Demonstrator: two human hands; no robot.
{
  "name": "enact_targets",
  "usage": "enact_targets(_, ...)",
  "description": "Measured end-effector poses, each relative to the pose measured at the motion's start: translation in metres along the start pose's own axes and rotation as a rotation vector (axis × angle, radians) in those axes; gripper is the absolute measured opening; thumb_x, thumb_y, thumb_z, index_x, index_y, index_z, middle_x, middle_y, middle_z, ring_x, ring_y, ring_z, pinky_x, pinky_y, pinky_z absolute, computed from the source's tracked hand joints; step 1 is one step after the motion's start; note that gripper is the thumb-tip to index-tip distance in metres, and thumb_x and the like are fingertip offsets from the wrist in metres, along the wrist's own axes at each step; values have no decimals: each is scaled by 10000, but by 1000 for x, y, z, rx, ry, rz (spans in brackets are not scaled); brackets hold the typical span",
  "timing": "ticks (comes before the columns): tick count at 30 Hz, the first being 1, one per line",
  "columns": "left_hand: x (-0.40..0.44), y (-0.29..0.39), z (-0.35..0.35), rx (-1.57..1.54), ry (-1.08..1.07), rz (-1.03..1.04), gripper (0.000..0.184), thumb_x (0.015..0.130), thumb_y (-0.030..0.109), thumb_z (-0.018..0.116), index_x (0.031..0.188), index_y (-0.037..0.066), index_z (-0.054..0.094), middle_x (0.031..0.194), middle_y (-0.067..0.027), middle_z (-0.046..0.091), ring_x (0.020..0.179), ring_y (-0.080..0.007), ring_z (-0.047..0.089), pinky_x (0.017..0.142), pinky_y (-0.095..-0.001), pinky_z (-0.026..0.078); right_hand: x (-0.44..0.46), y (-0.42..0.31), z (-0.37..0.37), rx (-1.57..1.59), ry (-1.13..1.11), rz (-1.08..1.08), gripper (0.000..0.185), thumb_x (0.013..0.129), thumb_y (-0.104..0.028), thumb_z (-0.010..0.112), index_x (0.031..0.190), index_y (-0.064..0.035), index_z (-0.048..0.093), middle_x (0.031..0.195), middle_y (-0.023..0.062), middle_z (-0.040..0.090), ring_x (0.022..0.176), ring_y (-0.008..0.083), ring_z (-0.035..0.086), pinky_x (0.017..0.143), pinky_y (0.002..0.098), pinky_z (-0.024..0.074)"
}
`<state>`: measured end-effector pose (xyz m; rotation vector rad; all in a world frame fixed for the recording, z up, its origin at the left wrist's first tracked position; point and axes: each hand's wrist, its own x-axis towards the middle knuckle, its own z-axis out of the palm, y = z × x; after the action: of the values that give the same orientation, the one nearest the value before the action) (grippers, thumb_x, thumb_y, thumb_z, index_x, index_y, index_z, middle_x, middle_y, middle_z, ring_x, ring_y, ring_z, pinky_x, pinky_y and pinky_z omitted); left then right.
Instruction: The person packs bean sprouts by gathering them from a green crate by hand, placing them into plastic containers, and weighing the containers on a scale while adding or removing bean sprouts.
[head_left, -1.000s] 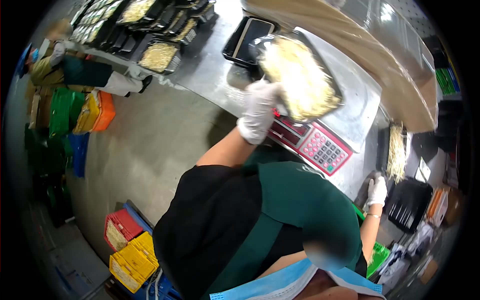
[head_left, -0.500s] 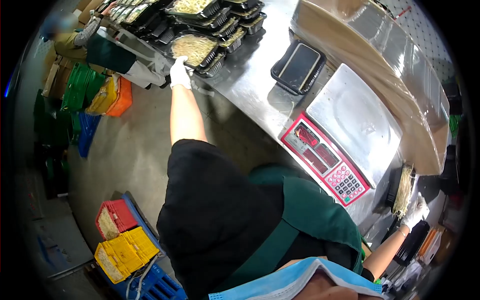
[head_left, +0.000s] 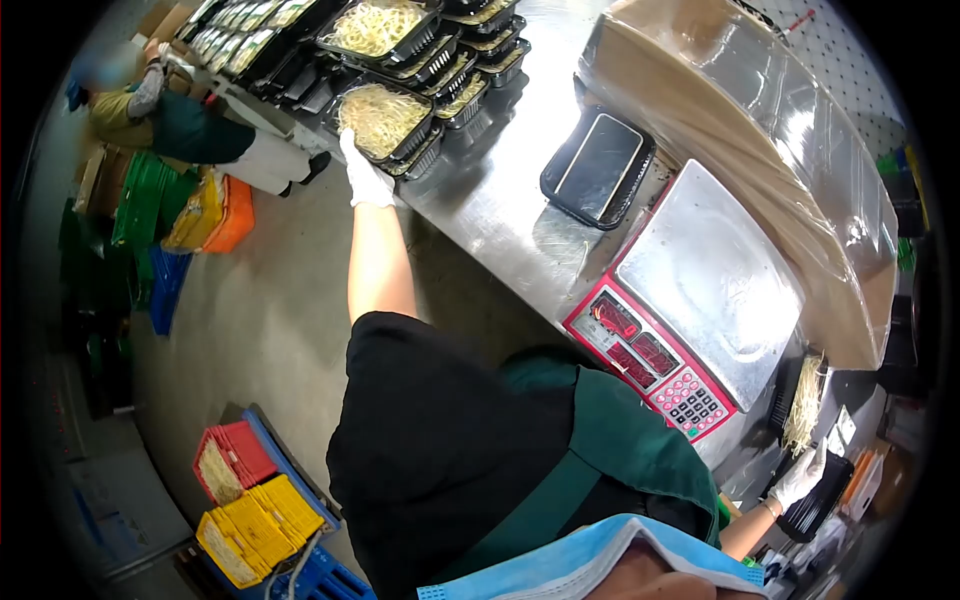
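Observation:
My left hand [head_left: 367, 180], in a white glove, reaches to the near left corner of a black tray of bean sprouts [head_left: 382, 120]. Its fingertips are pressed together on the sprouts at the rim; any strands in them are too small to make out clearly. That tray sits on another at the table's edge. At the lower right, my gloved right hand [head_left: 798, 480] is over dark ribbed trays [head_left: 820, 500], fingers stretched out. Just above it lies a black tray with long pale sprouts [head_left: 803, 405], apart from the fingers.
Stacked sprout trays [head_left: 385, 30] fill the table's far end. A black tray [head_left: 598, 165] lies beside a red scale [head_left: 655, 350] with a steel pan. A plastic-lined carton [head_left: 750, 130] stands behind. A co-worker [head_left: 185, 120] stands far left; crates [head_left: 260, 525] are on the floor.
My left hand has shifted slightly left along the tray rim, its fingers now on the sprouts. My right hand has drawn down and left toward the dark trays. The co-worker's arms have moved.

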<state>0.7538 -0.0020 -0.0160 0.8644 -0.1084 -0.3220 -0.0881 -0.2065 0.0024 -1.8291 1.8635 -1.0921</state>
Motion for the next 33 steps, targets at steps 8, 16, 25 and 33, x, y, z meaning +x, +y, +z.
enact_targets(8, 26, -19, 26, 33, -22, -37, 589, 909, 461, 429, 1340, 60, 457, 1329, -122, 522, 1163, -308, 541, 969, -454, 462, -16, -9, 13, 131, 8, 3, 353, 964, -32, 450, 1303, 64, 482, 1322, 142, 531, 1201, 195, 505, 1038, 313, 356)
enact_targets(16, 49, -53, 54, 24, -110, -65, 639, 909, 511, 424, 1376, 75, 415, 1377, -129, 470, 1227, -318, 481, 1016, -469, 415, -53, -12, -1, 112, 56, 39, 365, 959, -29, 436, 1308, 68, 471, 1343, 149, 515, 1240, 201, 479, 1074, 318, 319)
enact_targets(25, 31, -56, 96, 150, -604, 61, 522, 771, 305, 651, 1154, -44, 583, 1178, -195, 591, 1071, -315, 589, 914, -406, 507, -113, -68, -18, -85, 113, 166, 356, 924, -17, 435, 1255, 37, 556, 1178, 113, 621, 950, 144, 576, 871, 272, 451)
enact_targets(33, -84, -82, 141, 738, -566, 647, 412, 802, 228, 639, 1098, -59, 620, 1161, -185, 600, 1081, -294, 582, 930, -390, 488, -205, -64, -29, -353, 372, -50, 355, 845, -78, 576, 1198, -109, 595, 1121, 111, 630, 999, 297, 591, 884, 378, 472)
